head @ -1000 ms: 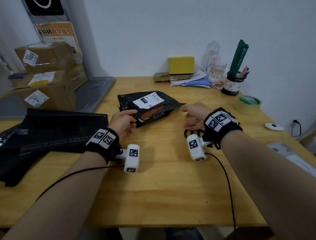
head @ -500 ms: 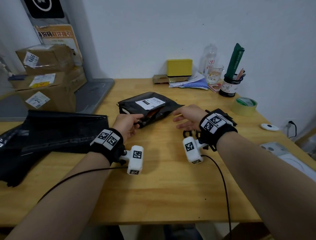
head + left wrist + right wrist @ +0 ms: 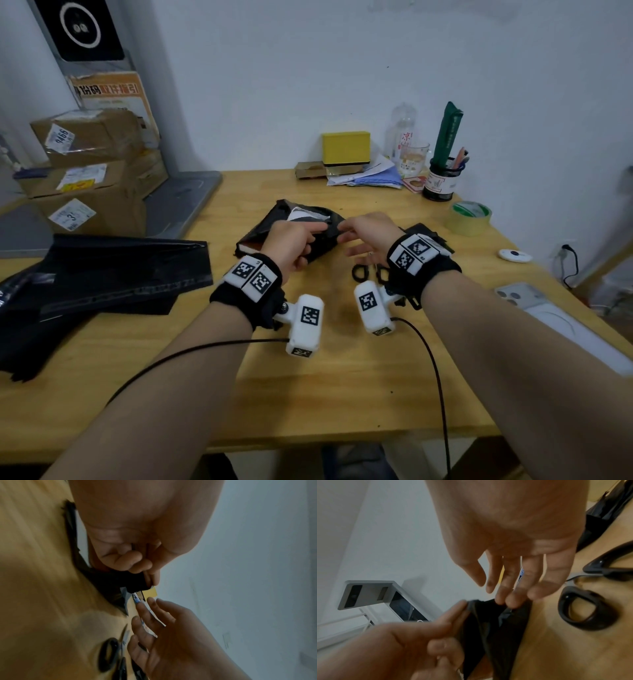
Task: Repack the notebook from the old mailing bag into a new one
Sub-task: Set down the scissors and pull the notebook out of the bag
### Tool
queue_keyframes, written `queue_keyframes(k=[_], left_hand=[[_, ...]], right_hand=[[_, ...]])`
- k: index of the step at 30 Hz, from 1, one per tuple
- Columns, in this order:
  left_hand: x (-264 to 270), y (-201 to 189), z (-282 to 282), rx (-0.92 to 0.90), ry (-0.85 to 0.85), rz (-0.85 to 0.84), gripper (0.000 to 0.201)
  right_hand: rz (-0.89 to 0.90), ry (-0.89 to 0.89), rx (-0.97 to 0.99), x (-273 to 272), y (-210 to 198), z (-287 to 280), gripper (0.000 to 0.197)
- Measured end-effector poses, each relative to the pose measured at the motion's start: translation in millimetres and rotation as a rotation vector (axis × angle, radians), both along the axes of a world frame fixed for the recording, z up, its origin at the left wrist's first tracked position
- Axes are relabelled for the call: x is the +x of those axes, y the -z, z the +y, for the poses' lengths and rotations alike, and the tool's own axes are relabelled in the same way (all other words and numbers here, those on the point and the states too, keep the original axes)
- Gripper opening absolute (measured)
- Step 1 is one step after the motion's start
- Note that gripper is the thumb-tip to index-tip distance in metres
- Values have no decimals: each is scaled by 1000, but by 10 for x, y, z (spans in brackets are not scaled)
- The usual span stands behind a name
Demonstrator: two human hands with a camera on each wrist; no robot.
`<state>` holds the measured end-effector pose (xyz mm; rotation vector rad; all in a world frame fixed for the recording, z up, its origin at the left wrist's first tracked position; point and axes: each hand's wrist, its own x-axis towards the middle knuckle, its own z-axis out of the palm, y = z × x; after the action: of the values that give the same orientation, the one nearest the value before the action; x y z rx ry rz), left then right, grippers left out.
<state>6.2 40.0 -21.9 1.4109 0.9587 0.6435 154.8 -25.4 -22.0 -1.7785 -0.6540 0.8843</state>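
Observation:
The old black mailing bag (image 3: 274, 224), with a white label (image 3: 305, 216), lies mid-table, its open end raised. A brown notebook edge (image 3: 251, 246) shows at its near left corner. My left hand (image 3: 317, 229) pinches the bag's open edge; the left wrist view shows its fingers (image 3: 135, 563) curled on the black plastic (image 3: 109, 588). My right hand (image 3: 346, 228) reaches in from the right. In the right wrist view its straight fingertips (image 3: 510, 601) touch the bag's edge (image 3: 488, 628), with the thumb held apart. A pile of new black bags (image 3: 120, 270) lies at the left.
Black-handled scissors (image 3: 363, 272) lie on the wooden table (image 3: 342, 394) under my right wrist. A tape roll (image 3: 469, 217), pen cup (image 3: 442, 180) and yellow box (image 3: 346, 147) stand at the back. Cardboard parcels (image 3: 85, 171) are stacked at the left and a phone (image 3: 520, 294) lies at the right.
My left hand moved from the bag's near side to its open end and lifted that edge. My right hand moved left until its fingertips met the same edge.

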Motion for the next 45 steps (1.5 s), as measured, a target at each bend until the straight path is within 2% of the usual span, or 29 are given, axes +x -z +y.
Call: queue_keyframes(k=[5, 8, 12, 15, 18, 20, 22, 25, 29, 32, 37, 41, 45], left_hand=[[9, -218, -151, -17, 230, -30, 32], [-137, -296, -101, 17, 320, 17, 29], [-349, -269, 17, 109, 173, 55, 27], [-461, -166, 109, 93, -6, 19, 34], [-566, -53, 186, 69, -161, 41, 37], [-630, 19, 224, 42, -217, 63, 37], [-681, 82, 251, 5, -246, 79, 37], [-716, 154, 276, -41, -263, 75, 39], [-706, 187, 283, -53, -297, 44, 36], [-706, 193, 282, -68, -321, 28, 25], [-717, 233, 288, -124, -320, 46, 14], [-710, 315, 269, -163, -256, 86, 5], [-664, 348, 266, -155, -246, 97, 6]], right_hand=[[4, 159, 137, 5, -108, -69, 24], [20, 118, 141, -69, -182, -144, 35], [12, -207, -50, -290, -235, -232, 40], [-92, -350, -171, -463, -236, -251, 24], [-190, -322, -268, -530, -187, -220, 25], [-221, -333, -287, -524, -168, -223, 17], [-235, -360, -287, -517, -158, -239, 23], [-219, -368, -281, -530, -162, -286, 25], [-218, -351, -275, -572, -145, -305, 10], [-137, -290, -208, -594, -146, -293, 2], [-95, -248, -240, -551, -134, -321, 12], [-106, -281, -289, -521, -115, -327, 29], [-4, -240, -265, -511, -63, -332, 20]])
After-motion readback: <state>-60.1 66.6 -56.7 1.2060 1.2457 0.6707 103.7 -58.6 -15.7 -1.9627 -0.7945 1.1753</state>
